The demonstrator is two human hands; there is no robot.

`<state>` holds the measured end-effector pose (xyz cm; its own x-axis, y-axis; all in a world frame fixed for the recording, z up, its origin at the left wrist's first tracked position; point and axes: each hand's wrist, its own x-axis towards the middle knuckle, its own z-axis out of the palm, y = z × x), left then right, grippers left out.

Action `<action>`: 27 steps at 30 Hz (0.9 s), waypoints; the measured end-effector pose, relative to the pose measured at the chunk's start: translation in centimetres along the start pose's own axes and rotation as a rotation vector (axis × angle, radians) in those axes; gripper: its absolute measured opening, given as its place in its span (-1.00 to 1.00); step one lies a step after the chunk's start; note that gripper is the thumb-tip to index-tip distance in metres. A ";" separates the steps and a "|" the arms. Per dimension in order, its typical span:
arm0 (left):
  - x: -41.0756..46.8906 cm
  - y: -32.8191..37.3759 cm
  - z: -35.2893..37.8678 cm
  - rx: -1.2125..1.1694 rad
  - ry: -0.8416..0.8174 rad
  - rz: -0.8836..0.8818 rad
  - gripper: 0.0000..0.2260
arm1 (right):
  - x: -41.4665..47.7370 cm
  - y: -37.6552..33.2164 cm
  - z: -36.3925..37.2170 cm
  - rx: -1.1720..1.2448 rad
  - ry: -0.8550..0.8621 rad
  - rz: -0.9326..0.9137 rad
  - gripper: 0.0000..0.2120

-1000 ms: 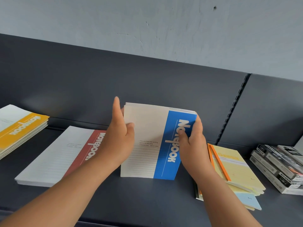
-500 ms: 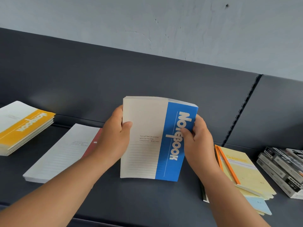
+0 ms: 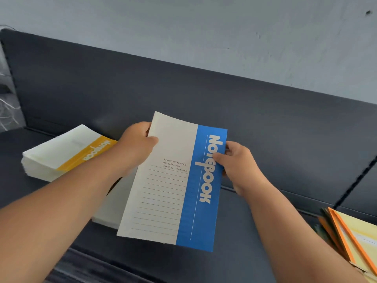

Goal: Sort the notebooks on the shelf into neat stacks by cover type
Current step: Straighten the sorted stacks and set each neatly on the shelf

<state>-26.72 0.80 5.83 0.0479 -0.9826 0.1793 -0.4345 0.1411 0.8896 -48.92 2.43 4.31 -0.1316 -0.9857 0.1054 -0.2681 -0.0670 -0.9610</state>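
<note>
Looks like a stationery shop, retail display shelving. Dark grey metal shelf point(image 3: 265, 231) with a matching back panel point(image 3: 183, 94) and a slotted upright point(image 3: 355, 180) at the right of the panel, typical gondola unit. Plain painted wall point(image 3: 183, 27) above the panel. Stock is multiple copies of identical goods: yellow-band notebook stack point(image 3: 67, 152) at the left of the shelf, orange-edged yellow pads point(image 3: 355, 237) at its right, blue-band notebook point(image 3: 173, 186) held over the middle

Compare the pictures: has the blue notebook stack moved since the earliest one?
Yes. The blue notebook stack has moved left relative to the yellow-banded stack on the shelf, now covering the pile beside it, and no longer stands upright.
</note>
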 end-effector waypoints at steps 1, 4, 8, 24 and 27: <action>0.5 -0.5 -0.5 0.001 -0.005 -0.020 -0.79 | 0.5 0.1 0.9 0.009 -0.015 0.030 -0.91; 2.1 -2.1 -1.7 -0.003 -0.026 -0.080 -0.80 | 1.8 0.8 3.2 0.047 -0.056 0.115 -0.94; 4.0 -4.5 -2.2 -0.011 -0.081 -0.129 -0.80 | 3.0 1.8 5.3 0.055 -0.075 0.200 -0.94; 9.2 -11.5 -0.1 0.076 -0.263 -0.257 -0.87 | 5.0 6.0 8.9 0.008 -0.008 0.425 -0.93; 9.5 -12.4 0.3 0.067 -0.254 -0.261 -0.85 | 5.1 6.7 9.3 -0.041 0.015 0.408 -0.92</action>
<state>-21.18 -10.37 -3.63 -0.0566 -0.9843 -0.1671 -0.4951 -0.1177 0.8608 -42.55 -4.44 -3.98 -0.2492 -0.9276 -0.2785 -0.2287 0.3358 -0.9137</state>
